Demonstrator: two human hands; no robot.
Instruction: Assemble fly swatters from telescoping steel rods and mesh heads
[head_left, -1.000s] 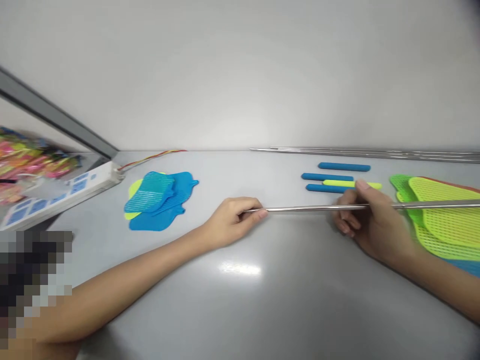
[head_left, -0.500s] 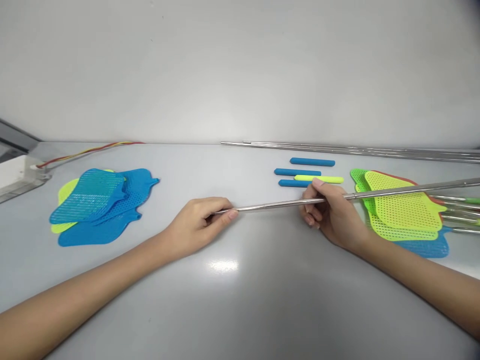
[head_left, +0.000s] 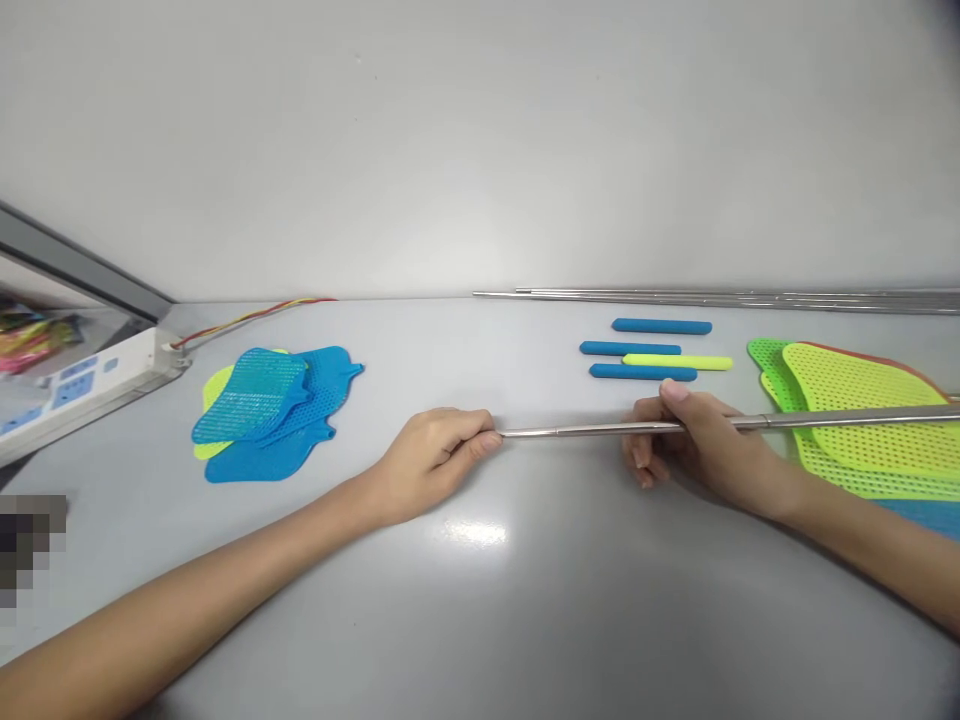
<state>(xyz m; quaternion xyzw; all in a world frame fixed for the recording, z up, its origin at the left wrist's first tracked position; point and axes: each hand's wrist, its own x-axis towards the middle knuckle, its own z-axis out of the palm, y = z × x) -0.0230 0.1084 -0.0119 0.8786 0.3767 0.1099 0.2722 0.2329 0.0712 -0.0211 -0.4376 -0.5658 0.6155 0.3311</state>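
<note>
A thin metal telescopic rod point(head_left: 592, 430) lies across both my hands, widening in steps toward the right and running out of view there. My left hand point(head_left: 442, 460) pinches its narrow end, so the tip is hidden in the fingers. Farther along, my right hand point(head_left: 697, 435) holds the rod between thumb and curled fingers. Just beyond that hand lie blue handle sleeves point(head_left: 664, 327) and a yellow handle sleeve point(head_left: 679, 362). Under the rod's right part is a pile of yellow and green perforated fly swatter heads point(head_left: 855, 400).
On the left, blue and yellow swatter heads point(head_left: 259, 395) lie stacked. A white power strip point(head_left: 105, 380) with red and yellow wires point(head_left: 247, 320) stands at the left edge. Several metal rods point(head_left: 675, 297) rest along the back wall point(head_left: 450, 150).
The view has swung left, so everything sits farther right and more of the power strip shows. The rod now lies more level. Both hands keep their hold on it.
</note>
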